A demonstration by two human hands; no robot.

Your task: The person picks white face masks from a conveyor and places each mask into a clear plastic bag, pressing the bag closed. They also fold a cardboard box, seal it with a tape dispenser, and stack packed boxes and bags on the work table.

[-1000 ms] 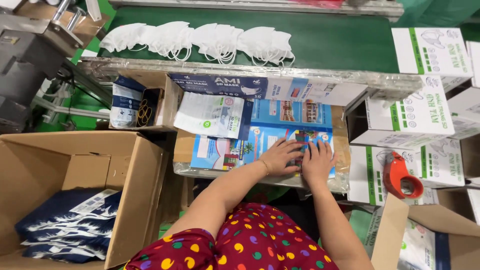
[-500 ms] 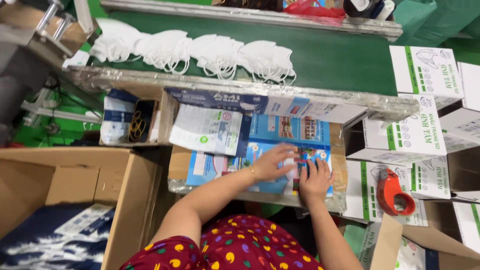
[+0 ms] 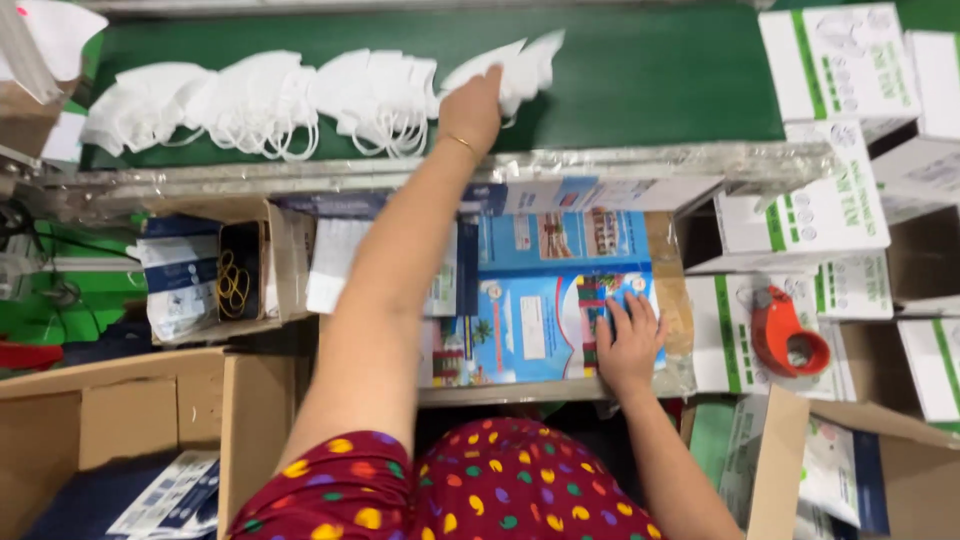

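Gripping white folded masks [image 3: 515,65], left hand [image 3: 472,108].

Green conveyor belt [image 3: 650,80], metal rail [image 3: 400,180] — cardboard cartons [image 3: 120,430] around

I wear a dark red top dotted with yellow, orange, green and purple spots, short sleeves leaving both my arms bare, and a thin gold bangle [image 3: 462,145] circling my left wrist.
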